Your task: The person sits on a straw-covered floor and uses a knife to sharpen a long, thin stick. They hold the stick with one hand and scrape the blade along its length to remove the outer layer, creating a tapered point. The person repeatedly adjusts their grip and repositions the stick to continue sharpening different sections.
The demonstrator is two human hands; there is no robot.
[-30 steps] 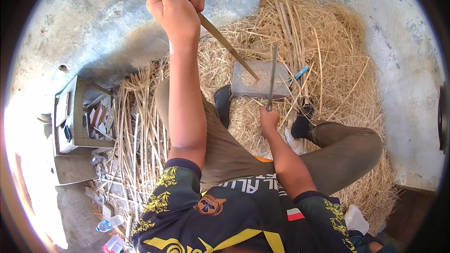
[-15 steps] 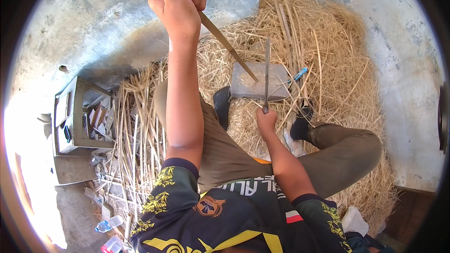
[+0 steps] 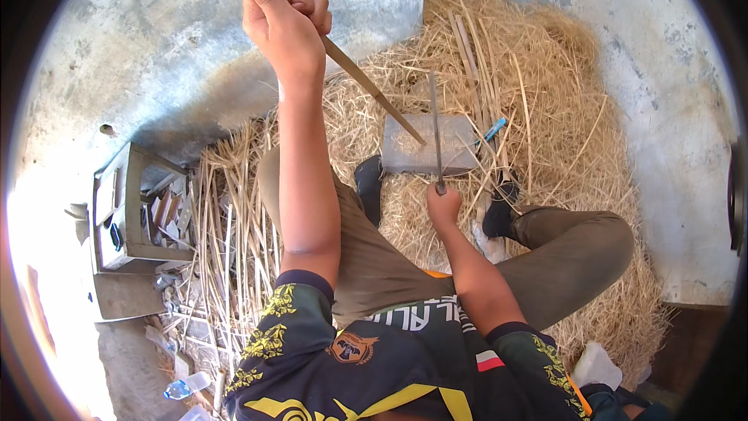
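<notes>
My raised left hand (image 3: 287, 23) is closed round a long bamboo strip (image 3: 366, 86), which slants down to the right. Its lower end is at the top of a grey rectangular block (image 3: 401, 154); whether it touches cannot be made out. The strip's upper end runs out of the picture. Low in front of me, my right hand (image 3: 444, 206) grips the dark handle of a long narrow knife (image 3: 436, 121). The blade points away from me, across the block and just right of the strip's lower end, apart from it.
Pale shavings (image 3: 569, 93) are heaped around the block, between my feet and against the walls. A blue-handled tool (image 3: 492, 131) lies right of the block. Long strips (image 3: 222, 218) are piled at my left beside a wooden stand (image 3: 136, 206). A plastic bottle (image 3: 187, 385) lies lower left.
My left hand sits slightly lower and further left, and more of the strip shows above it. The knife and right hand have hardly moved; the whole view has shifted a little.
</notes>
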